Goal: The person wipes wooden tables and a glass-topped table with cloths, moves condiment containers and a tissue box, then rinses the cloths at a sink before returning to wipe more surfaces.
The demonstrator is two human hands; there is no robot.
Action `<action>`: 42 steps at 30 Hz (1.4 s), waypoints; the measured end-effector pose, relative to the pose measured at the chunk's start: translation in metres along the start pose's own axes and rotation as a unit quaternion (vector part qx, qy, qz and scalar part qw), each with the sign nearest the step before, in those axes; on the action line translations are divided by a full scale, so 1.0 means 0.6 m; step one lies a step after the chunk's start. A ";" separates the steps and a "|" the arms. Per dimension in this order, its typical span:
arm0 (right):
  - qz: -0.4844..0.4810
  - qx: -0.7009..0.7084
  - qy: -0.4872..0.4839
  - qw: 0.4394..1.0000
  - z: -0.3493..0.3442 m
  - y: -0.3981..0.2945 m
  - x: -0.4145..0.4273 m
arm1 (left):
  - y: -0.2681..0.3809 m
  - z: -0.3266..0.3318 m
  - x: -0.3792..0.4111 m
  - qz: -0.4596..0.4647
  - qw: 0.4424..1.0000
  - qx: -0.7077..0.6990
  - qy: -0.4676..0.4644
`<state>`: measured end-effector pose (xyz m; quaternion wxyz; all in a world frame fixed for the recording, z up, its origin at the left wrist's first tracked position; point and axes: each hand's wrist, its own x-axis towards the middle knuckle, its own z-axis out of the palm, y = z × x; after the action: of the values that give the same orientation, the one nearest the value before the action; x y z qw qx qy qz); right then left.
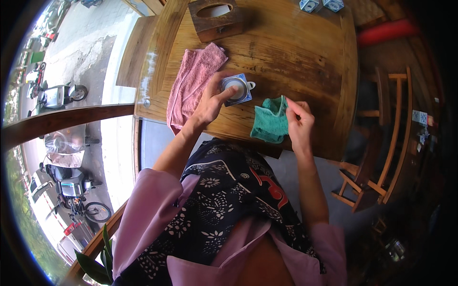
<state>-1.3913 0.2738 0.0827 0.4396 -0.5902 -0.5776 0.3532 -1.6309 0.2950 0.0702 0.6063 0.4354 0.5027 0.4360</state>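
Observation:
My left hand [213, 98] grips a small blue-and-white ceramic pot [240, 89] with a small white loop on its right side. The thumb lies over its round pale top, and the fingers behind it are partly hidden. Between the thumb and fingers of my right hand [300, 118] is the corner of a green terry cloth [270, 123], which hangs folded by the table's near edge. A folded pink towel [195, 82] lies on the wooden table [286, 53], left of the pot and partly under my left forearm.
A dark wooden tissue box [216, 26] stands at the far left of the table. Two more blue-and-white ceramic pieces [309, 5] sit at the far edge. Wooden chairs [390, 143] are to the right. On the left, a window frame [71, 119] borders a street with parked scooters [59, 95].

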 end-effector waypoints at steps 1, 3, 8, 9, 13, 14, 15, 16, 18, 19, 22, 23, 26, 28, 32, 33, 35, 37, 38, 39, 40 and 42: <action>-0.048 -0.005 -0.003 0.999 0.007 -0.006 0.014 | 0.001 0.003 0.000 -0.004 1.000 -0.001 0.011; -0.143 -0.016 -0.012 0.990 0.037 -0.023 0.042 | -0.001 0.009 -0.001 -0.012 0.999 -0.004 0.035; -0.240 -0.174 -0.128 0.946 0.120 -0.049 0.049 | -0.012 0.010 0.001 0.001 0.999 -0.003 0.042; -0.242 -0.212 -0.142 0.936 0.119 -0.054 0.042 | -0.015 0.007 0.000 0.006 0.999 -0.017 0.040; -0.256 -0.226 -0.177 0.923 0.104 -0.064 0.053 | -0.036 0.005 0.006 -0.004 0.999 -0.010 0.047; -0.259 -0.207 -0.184 0.925 0.112 -0.068 0.065 | -0.041 0.003 0.008 0.006 0.999 0.006 0.050; -0.261 -0.189 -0.190 0.927 0.119 -0.068 0.075 | -0.042 0.003 0.009 0.015 0.998 0.021 0.050; -0.269 -0.170 -0.201 0.926 0.126 -0.065 0.084 | -0.042 0.004 0.010 0.024 0.998 0.037 0.050; -0.257 -0.154 -0.209 0.931 0.125 -0.067 0.088 | -0.039 0.006 0.010 0.029 0.996 0.042 0.074; -0.251 -0.146 -0.213 0.933 0.121 -0.067 0.091 | -0.037 0.008 0.009 0.031 0.995 0.044 0.086; -0.197 -0.196 -0.217 0.936 0.092 -0.070 0.074 | -0.033 0.010 0.006 0.031 0.995 0.026 0.090; -0.176 -0.214 -0.218 0.936 0.089 -0.072 0.072 | -0.030 0.007 0.008 0.026 0.996 0.031 0.085; -0.210 -0.163 -0.231 0.936 0.114 -0.068 0.092 | -0.026 0.005 0.007 0.021 0.993 0.085 0.078; -0.216 -0.145 -0.249 0.933 0.121 -0.070 0.102 | -0.024 0.004 0.006 0.027 0.994 0.075 0.080; -0.194 -0.176 -0.264 0.928 0.085 -0.067 0.103 | -0.044 0.003 0.005 0.029 0.996 0.045 0.072; -0.197 -0.169 -0.266 0.928 0.086 -0.068 0.106 | -0.044 0.004 0.006 0.028 0.996 0.043 0.068; -0.204 -0.155 -0.269 0.928 0.093 -0.070 0.123 | -0.041 0.003 0.006 0.017 0.996 0.055 0.061; -0.203 -0.141 -0.287 0.925 0.112 -0.064 0.139 | -0.035 0.003 0.006 0.012 0.996 0.062 0.059; -0.196 -0.135 -0.301 0.923 0.118 -0.066 0.144 | -0.038 0.004 0.006 0.017 0.996 0.064 0.063; -0.191 -0.128 -0.315 0.921 0.123 -0.069 0.147 | -0.038 0.004 0.007 0.024 0.995 0.067 0.069; -0.193 -0.124 -0.327 0.917 0.128 -0.073 0.146 | -0.033 0.003 0.007 0.030 0.995 0.069 0.071; -0.209 -0.116 -0.351 0.906 0.138 -0.078 0.144 | -0.037 -0.001 0.008 0.027 0.994 0.079 0.065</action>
<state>-1.4782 0.3664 0.1037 0.2008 -0.3412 -0.8415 0.3677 -1.6287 0.2942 0.0475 0.5239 0.4660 0.5618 0.4390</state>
